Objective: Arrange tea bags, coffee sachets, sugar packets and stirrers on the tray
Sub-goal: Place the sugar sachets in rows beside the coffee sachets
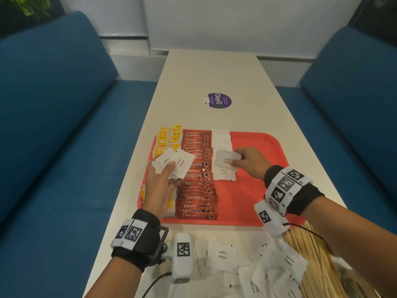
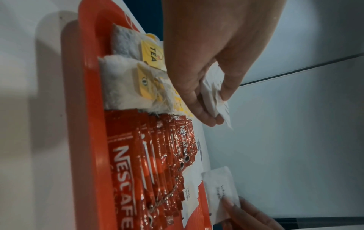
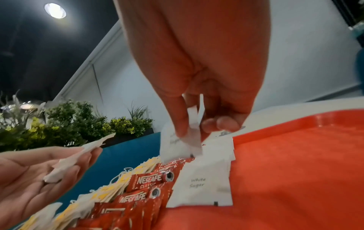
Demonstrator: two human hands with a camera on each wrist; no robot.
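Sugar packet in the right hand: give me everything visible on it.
The sugar packet is a small, flat, white, paper-like square printed "White Sugar" in dark letters. The right hand pinches its right edge between thumb and fingertips, holding it tilted above the column of sugar packets on the red tray. Whether it touches the packet below is unclear. It looks sealed and slightly bent in the right wrist view.

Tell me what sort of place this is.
Probably a café or office pantry booth: a long white table between blue upholstered benches, a red serving tray, and a "ClayGo" sticker.
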